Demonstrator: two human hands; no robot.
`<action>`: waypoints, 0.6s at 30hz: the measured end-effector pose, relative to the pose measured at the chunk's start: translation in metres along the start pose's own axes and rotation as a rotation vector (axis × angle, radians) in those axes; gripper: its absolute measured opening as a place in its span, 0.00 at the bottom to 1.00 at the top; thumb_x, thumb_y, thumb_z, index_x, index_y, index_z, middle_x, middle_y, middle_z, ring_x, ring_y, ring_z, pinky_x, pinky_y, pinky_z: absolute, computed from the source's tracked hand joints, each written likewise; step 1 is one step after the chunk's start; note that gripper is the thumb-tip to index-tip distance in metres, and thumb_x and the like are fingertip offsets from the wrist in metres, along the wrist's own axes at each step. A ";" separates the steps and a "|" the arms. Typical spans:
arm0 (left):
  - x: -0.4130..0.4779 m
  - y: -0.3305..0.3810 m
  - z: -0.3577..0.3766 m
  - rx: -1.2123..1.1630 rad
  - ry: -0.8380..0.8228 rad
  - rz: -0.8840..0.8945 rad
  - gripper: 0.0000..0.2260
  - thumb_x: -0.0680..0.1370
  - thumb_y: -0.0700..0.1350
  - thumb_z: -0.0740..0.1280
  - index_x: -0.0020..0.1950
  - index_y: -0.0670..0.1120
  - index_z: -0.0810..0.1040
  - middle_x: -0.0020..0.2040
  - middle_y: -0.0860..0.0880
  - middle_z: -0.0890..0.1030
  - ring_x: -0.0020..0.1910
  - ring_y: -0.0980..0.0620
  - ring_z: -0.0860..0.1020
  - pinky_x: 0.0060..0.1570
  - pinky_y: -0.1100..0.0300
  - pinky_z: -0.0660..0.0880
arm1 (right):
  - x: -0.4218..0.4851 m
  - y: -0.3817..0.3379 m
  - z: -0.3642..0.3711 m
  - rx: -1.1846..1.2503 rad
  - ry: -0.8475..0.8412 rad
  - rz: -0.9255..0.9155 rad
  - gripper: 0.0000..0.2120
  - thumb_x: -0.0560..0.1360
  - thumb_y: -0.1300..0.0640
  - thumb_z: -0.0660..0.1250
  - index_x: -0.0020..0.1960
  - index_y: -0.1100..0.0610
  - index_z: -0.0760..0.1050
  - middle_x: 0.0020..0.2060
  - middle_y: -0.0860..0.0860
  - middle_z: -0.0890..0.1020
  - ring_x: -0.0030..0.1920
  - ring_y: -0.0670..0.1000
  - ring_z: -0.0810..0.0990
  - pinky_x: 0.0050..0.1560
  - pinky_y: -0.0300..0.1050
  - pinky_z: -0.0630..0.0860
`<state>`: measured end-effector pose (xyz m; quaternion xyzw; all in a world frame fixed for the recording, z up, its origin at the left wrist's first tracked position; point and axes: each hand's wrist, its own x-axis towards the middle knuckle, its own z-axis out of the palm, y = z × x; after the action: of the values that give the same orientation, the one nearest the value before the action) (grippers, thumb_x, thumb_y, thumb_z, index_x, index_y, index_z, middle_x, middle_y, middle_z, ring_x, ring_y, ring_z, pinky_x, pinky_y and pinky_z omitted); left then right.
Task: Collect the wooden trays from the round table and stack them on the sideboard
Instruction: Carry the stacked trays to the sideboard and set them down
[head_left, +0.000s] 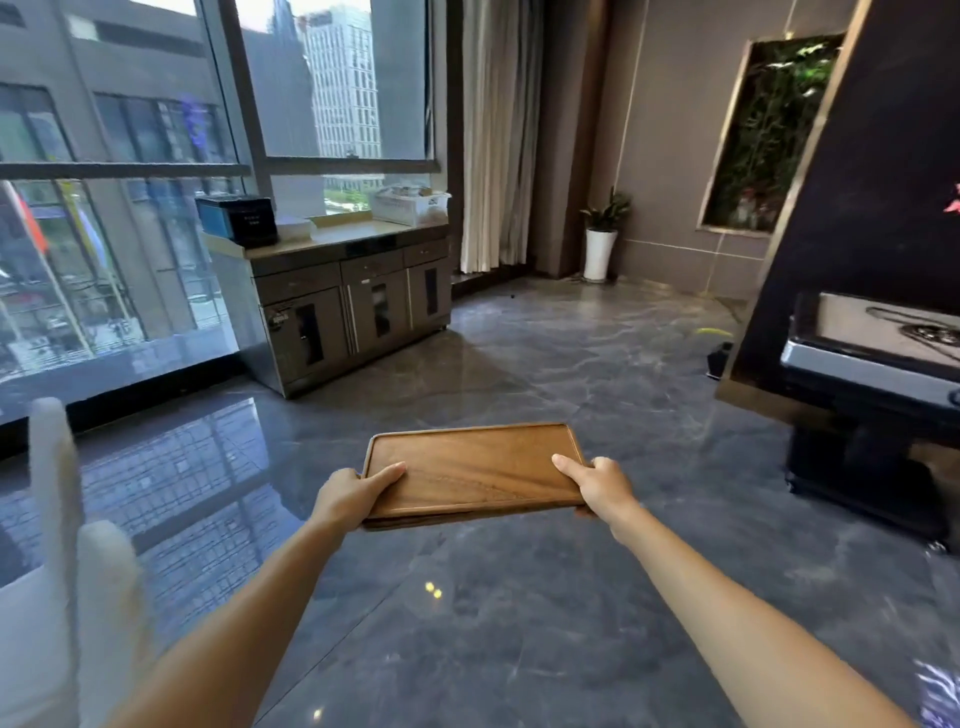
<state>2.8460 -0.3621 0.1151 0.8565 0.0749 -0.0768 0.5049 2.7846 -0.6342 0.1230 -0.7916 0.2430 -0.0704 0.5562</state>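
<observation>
The wooden trays (475, 470) were carried out in front of the person at about waist height, above the grey marble floor (519, 597), well apart from any furniture. There looked to be more than one: a second edge showed beneath the top tray along its near side, though how many were in the stack could not be told.

On the left, the left hand (353, 493) was closed on the near-left corner, thumb lying flat on the upper face and fingers hidden underneath. On the right, the right hand (597, 486) gripped the near-right corner in the same way, thumb on top. Holding both ends like this probably kept the stack level and stopped the trays sliding over one another while walking.

Beyond the trays and to the left, the sideboard (353, 306) stood under the window, well away. Its top already held a dark box (239, 218) and a white basket (410, 205), with bare counter (348, 234) between them, likely the spot for the stack. The carry seemed underway, the setting-down not yet done.
</observation>
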 end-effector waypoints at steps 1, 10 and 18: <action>0.017 0.015 0.007 -0.006 0.016 0.002 0.22 0.72 0.59 0.68 0.30 0.42 0.70 0.30 0.46 0.72 0.29 0.48 0.71 0.30 0.57 0.65 | 0.027 -0.011 -0.005 -0.004 -0.005 -0.023 0.18 0.72 0.46 0.68 0.37 0.59 0.66 0.35 0.53 0.73 0.32 0.50 0.73 0.32 0.45 0.77; 0.203 0.103 0.048 -0.033 0.127 -0.015 0.22 0.71 0.59 0.69 0.29 0.43 0.69 0.28 0.47 0.71 0.29 0.50 0.70 0.30 0.57 0.64 | 0.252 -0.058 0.017 -0.051 -0.057 -0.070 0.21 0.69 0.41 0.67 0.37 0.59 0.70 0.37 0.55 0.76 0.40 0.58 0.78 0.44 0.54 0.80; 0.436 0.152 0.059 -0.048 0.149 -0.032 0.22 0.71 0.59 0.69 0.30 0.42 0.71 0.30 0.45 0.72 0.31 0.48 0.71 0.31 0.55 0.65 | 0.476 -0.135 0.088 -0.051 -0.176 -0.089 0.17 0.73 0.46 0.66 0.38 0.59 0.67 0.34 0.53 0.72 0.32 0.50 0.72 0.26 0.40 0.71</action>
<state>3.3000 -0.4643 0.1262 0.8462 0.1278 -0.0194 0.5170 3.2747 -0.7446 0.1385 -0.8186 0.1592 -0.0190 0.5515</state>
